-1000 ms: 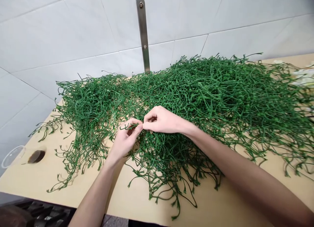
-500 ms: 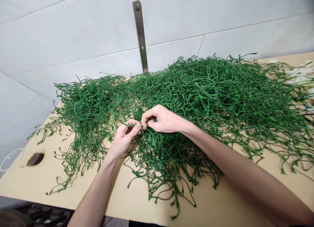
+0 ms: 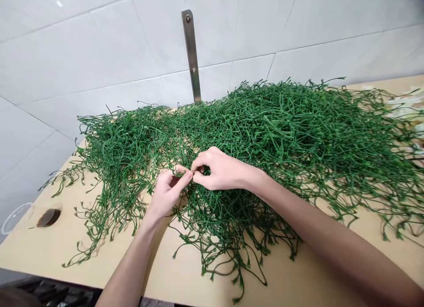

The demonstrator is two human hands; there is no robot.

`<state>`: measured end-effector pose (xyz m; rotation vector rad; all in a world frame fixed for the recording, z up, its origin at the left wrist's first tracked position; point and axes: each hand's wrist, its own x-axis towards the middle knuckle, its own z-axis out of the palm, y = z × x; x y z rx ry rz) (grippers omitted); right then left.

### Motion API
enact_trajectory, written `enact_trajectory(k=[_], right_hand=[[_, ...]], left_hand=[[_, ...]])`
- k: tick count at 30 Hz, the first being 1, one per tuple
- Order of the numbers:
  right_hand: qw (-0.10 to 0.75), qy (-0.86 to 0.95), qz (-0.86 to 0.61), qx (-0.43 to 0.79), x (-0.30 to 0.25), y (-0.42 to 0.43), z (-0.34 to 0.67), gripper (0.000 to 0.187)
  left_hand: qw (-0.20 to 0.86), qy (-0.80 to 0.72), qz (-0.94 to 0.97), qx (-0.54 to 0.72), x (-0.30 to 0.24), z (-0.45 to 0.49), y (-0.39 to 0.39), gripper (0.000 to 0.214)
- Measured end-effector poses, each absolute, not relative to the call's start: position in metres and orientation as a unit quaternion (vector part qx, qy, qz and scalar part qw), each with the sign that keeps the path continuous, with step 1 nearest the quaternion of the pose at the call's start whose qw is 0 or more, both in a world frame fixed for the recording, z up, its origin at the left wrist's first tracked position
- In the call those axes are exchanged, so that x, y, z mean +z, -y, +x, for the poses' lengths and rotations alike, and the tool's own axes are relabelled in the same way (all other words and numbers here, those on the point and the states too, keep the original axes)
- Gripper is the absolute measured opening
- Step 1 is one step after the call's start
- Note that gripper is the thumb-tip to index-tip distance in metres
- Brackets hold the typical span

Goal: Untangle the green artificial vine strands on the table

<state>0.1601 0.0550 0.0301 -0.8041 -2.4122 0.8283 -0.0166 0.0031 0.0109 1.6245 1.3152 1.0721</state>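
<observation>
A thick, tangled heap of green artificial flower stems point(image 3: 294, 117), thin and wiry with small branched tips, covers much of the table. Over the front middle of this heap my left hand point(image 3: 169, 190) is closed, thumb and forefinger pinching a green stem, a short bit of which shows by the fingers. Meeting it fingertip to fingertip, my right hand point(image 3: 220, 169) is closed in a pinch at the same stem. The pinched part is mostly hidden between the fingers. Loose stems hang forward below both hands.
The pale wooden table point(image 3: 185, 280) stands against a white tiled wall point(image 3: 109, 55) with a metal bracket point(image 3: 191, 55) fixed to it. At the left are a round dark hole point(image 3: 49, 217) and a clear plastic rim point(image 3: 15, 216). White artificial flowers point(image 3: 406, 106) lie far right.
My fingertips have come closer together, and less of the stem shows between them. The whole view has shifted slightly, with things sitting a little lower.
</observation>
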Motion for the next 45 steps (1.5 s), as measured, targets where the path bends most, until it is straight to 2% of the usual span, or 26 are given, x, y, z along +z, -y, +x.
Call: enact_trajectory(k=[7, 12, 15, 19, 24, 25, 29, 31, 34, 38, 41, 43, 44, 45], right_hand=[[0.293, 0.865, -0.267, 0.306, 0.026, -0.053, 0.153, 0.017], [0.32, 0.856, -0.217, 0.343, 0.031, -0.057, 0.157, 0.027], [0.312, 0.863, -0.245, 0.312, 0.038, -0.06, 0.164, 0.028], [0.362, 0.849, -0.297, 0.245, 0.042, -0.062, 0.168, 0.019], [0.35, 0.86, -0.269, 0.256, 0.028, -0.057, 0.157, 0.052], [0.341, 0.863, -0.268, 0.258, 0.024, -0.057, 0.154, 0.048], [0.329, 0.861, -0.286, 0.261, 0.016, -0.057, 0.147, 0.014], [0.343, 0.847, -0.293, 0.282, 0.017, -0.058, 0.147, 0.007], [0.367, 0.827, -0.296, 0.305, 0.023, -0.056, 0.147, 0.006], [0.398, 0.832, -0.278, 0.269, 0.029, -0.053, 0.146, 0.006], [0.404, 0.843, -0.279, 0.221, 0.029, -0.051, 0.146, 0.009], [0.39, 0.854, -0.292, 0.184, 0.03, -0.05, 0.146, 0.013], [0.38, 0.86, -0.299, 0.165, 0.031, -0.049, 0.147, 0.014], [0.369, 0.866, -0.304, 0.149, 0.032, -0.049, 0.147, 0.015]], left_hand=[[0.451, -0.486, 0.605, 0.441, 0.003, -0.022, -0.002, 0.025], [0.519, -0.436, 0.526, 0.514, 0.002, -0.024, -0.006, 0.023], [0.515, -0.395, 0.5, 0.574, 0.011, -0.026, -0.006, 0.019], [0.488, -0.336, 0.5, 0.632, 0.026, -0.029, -0.001, 0.022], [0.498, -0.325, 0.495, 0.633, 0.034, -0.028, 0.005, 0.025], [0.504, -0.319, 0.497, 0.631, 0.034, -0.028, 0.006, 0.024], [0.494, -0.326, 0.46, 0.662, 0.031, -0.03, 0.004, 0.02], [0.462, -0.349, 0.435, 0.69, 0.028, -0.033, 0.002, 0.022], [0.413, -0.363, 0.455, 0.7, 0.021, -0.035, -0.003, 0.039], [0.424, -0.37, 0.523, 0.64, 0.016, -0.033, -0.004, 0.061], [0.418, -0.374, 0.552, 0.616, 0.018, -0.032, -0.003, 0.063], [0.412, -0.387, 0.56, 0.606, 0.019, -0.032, -0.002, 0.071], [0.4, -0.397, 0.565, 0.603, 0.02, -0.032, -0.003, 0.068], [0.371, -0.406, 0.576, 0.605, 0.019, -0.031, -0.003, 0.056]])
